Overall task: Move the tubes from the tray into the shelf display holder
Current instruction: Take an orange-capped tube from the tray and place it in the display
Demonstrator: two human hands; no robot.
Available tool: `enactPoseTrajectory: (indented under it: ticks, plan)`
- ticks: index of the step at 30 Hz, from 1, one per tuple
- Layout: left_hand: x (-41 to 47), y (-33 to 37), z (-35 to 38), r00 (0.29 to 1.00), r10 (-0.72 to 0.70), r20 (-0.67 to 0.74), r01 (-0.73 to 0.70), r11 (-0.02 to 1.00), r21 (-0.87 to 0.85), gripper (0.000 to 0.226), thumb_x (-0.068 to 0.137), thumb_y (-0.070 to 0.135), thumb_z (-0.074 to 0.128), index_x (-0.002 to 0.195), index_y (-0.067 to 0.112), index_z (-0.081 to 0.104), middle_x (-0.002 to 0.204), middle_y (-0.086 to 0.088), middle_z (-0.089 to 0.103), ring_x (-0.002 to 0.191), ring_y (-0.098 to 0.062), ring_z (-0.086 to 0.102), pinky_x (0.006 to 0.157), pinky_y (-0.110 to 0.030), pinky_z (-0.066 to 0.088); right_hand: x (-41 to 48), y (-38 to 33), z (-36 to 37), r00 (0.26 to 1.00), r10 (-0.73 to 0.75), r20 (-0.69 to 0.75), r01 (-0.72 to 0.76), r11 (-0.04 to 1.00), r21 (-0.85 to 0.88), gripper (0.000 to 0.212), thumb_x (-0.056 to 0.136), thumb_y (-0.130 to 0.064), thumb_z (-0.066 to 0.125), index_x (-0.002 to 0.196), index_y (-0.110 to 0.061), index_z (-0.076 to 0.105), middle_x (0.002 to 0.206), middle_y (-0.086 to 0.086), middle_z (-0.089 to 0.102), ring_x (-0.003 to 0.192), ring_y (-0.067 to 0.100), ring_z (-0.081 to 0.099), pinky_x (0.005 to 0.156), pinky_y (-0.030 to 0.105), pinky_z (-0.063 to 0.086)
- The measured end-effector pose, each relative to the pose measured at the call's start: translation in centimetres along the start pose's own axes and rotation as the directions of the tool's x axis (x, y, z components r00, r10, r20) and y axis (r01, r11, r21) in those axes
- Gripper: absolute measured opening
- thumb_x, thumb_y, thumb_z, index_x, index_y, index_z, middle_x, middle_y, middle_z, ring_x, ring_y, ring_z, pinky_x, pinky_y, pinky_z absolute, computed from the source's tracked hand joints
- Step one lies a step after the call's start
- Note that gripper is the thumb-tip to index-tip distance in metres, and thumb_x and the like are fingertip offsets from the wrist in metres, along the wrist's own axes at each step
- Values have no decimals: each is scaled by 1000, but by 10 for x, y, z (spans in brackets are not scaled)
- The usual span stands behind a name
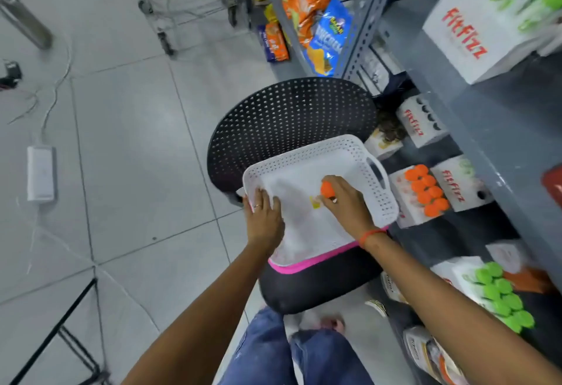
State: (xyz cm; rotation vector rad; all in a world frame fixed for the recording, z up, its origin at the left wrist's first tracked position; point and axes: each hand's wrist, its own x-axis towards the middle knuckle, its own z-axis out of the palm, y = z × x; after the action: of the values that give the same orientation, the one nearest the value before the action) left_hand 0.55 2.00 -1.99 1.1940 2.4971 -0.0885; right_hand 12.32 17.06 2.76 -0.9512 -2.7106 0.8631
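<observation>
A white perforated tray (307, 153) rests on a black chair seat, tilted toward me. My right hand (343, 199) is inside the tray, closed around a tube with an orange cap (327, 189). At the tray's left rim, my left hand (264, 217) presses flat and steadies it. A white FitFizz display holder (404, 193) on the lower shelf to the right carries several orange-capped tubes (427, 190). A small yellow scrap (315, 202) lies on the tray floor.
The black perforated chair back (289, 111) rises behind the tray. Grey metal shelving (486, 129) runs along the right with more FitFizz boxes, green-capped tubes (501, 296) and snack bags (307, 1). A white power adapter (41, 173) and cables lie on the tiled floor at left.
</observation>
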Motion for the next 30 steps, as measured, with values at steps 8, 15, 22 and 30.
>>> enactPoseTrajectory:
  ticks: [8, 15, 22, 30]
  plan:
    - [27, 135, -81, 905, 357, -233, -373, 927, -28, 58, 94, 25, 44, 145, 8, 21, 153, -17, 26, 143, -32, 15, 116, -53, 6, -65, 28, -148, 917, 261, -301, -236, 965, 118, 35, 65, -8, 71, 98, -19, 64, 91, 4, 71, 88, 27, 65, 73, 25, 46]
    - [20, 269, -145, 670, 587, -454, -678, 733, -53, 63, 92, 30, 44, 144, 1, 23, 146, -20, 37, 136, -30, 32, 117, -44, 15, -162, 32, -287, 653, 375, -659, -396, 910, 125, 28, 65, -24, 77, 91, -21, 66, 83, 10, 76, 78, 19, 69, 74, 36, 55]
    - [-8, 355, -150, 587, 704, -400, -789, 608, -89, 80, 93, 49, 42, 145, -6, 14, 153, -25, 19, 142, -33, 19, 118, -43, 7, -239, 56, -371, 301, 270, -915, -594, 803, 42, 27, 70, -39, 77, 77, -14, 68, 71, 13, 75, 72, 29, 72, 67, 41, 57]
    - [-1, 350, -126, 639, 747, -184, -753, 656, 54, 90, 91, 64, 21, 146, -3, -2, 157, -22, 0, 146, -31, 0, 118, -41, -5, -246, 93, -372, 178, 344, -922, -823, 565, 51, 47, 76, -59, 63, 76, -12, 58, 65, 18, 70, 65, 37, 67, 53, 33, 48]
